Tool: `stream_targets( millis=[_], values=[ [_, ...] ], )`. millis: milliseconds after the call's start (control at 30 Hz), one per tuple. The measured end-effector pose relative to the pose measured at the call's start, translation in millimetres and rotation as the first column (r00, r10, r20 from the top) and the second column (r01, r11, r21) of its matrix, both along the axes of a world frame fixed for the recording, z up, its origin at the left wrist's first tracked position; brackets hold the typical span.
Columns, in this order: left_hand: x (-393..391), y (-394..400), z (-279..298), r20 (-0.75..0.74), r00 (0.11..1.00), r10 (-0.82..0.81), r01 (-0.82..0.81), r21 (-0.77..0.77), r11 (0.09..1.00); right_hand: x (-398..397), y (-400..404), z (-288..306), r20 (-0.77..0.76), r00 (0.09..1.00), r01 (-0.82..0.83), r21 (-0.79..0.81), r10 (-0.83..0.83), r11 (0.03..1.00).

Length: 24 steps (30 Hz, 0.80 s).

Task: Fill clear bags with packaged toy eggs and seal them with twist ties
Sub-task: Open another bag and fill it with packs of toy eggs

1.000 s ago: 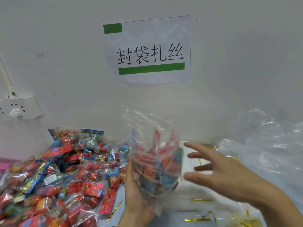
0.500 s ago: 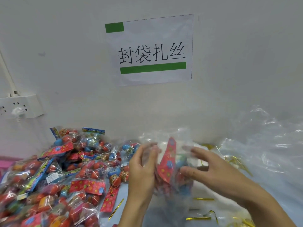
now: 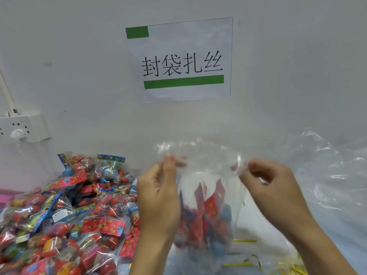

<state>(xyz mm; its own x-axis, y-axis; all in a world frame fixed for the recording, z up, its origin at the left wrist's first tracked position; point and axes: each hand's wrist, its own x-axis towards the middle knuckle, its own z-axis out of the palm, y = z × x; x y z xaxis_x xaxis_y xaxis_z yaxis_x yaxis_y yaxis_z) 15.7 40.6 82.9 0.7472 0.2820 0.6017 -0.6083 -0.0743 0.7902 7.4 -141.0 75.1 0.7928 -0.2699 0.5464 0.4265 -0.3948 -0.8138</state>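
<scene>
Left hand (image 3: 158, 197) and right hand (image 3: 272, 187) each pinch bag (image 3: 208, 171) rim, fingers clamped on plastic; eggs (image 3: 206, 219) inside, ties (image 3: 238, 264) on table.

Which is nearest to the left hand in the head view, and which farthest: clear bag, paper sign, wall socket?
1. Clear bag: left hand pinches its rim.
2. Paper sign: on the wall, above the hand.
3. Wall socket: far left on the wall.

white wall (image 3: 278, 66) | paper sign (image 3: 179, 60) | power socket (image 3: 23, 129)
</scene>
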Motion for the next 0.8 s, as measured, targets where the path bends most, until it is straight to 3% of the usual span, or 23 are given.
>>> stream_targets(
  millis=[333, 467, 567, 667, 800],
  values=[
    [6.8, 6.7, -6.7, -0.068, 0.998, -0.009, 0.009, -0.005, 1.000, 4.5, 3.2, -8.5, -0.040, 0.999, -0.024, 0.067, 0.027, 0.997],
    [9.1, 9.1, -7.0, -0.027, 0.999, -0.029, 0.029, 0.014, 0.999, 4.1, 5.0, -5.4, 0.046, 0.999, -0.027, 0.137, 0.021, 0.990],
    [9.4, 9.5, -11.5, -0.110, 0.990, -0.086, 0.081, -0.049, 0.995, 3.5, 7.7, -7.5, -0.033, 0.999, -0.020, 0.137, 0.025, 0.990],
    [10.6, 9.4, -10.5, -0.085, 0.989, -0.118, 0.116, -0.035, 0.993, 5.1, 6.2, -6.5, 0.018, 1.000, 0.001, 0.200, -0.004, 0.980],
    [8.0, 4.1, -12.2, -0.136, 0.981, -0.141, 0.136, -0.051, 0.989, 5.1, 8.2, -9.9, -0.057, 0.997, -0.041, 0.295, 0.060, 0.955]
  ],
)
